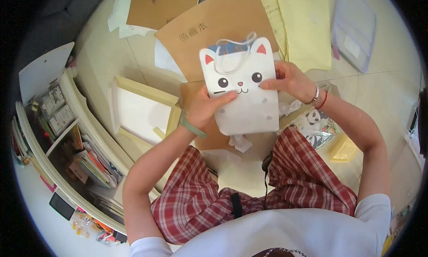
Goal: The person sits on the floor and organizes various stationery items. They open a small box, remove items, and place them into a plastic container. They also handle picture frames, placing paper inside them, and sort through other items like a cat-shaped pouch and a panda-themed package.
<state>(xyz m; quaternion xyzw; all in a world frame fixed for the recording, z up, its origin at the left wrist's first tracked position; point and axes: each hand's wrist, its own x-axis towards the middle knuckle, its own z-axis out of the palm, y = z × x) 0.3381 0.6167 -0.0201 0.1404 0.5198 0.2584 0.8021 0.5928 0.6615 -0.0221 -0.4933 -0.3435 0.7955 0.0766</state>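
Note:
A white paper gift bag [245,108] with a cat face, pink-lined ears and a looped white cord handle [230,71] is held up in front of me, above my knees. My left hand [206,104] grips its left side, thumb pressed on the front below the face. On the right edge, my right hand [290,81] pinches the bag near the cat's eye, thumb in front. The fingers behind the bag are hidden. Something blue shows at the bag's top between the ears; I cannot tell whether it is inside or behind.
Brown paper folders [223,21] lie beyond the bag, with yellow lined paper [307,30] and a clear plastic case [354,34] to their right. An open shallow box [145,114] is at left, beside a shelf unit [89,136] of books. Panda-printed packaging [314,123] and a yellow block [343,148] lie at right.

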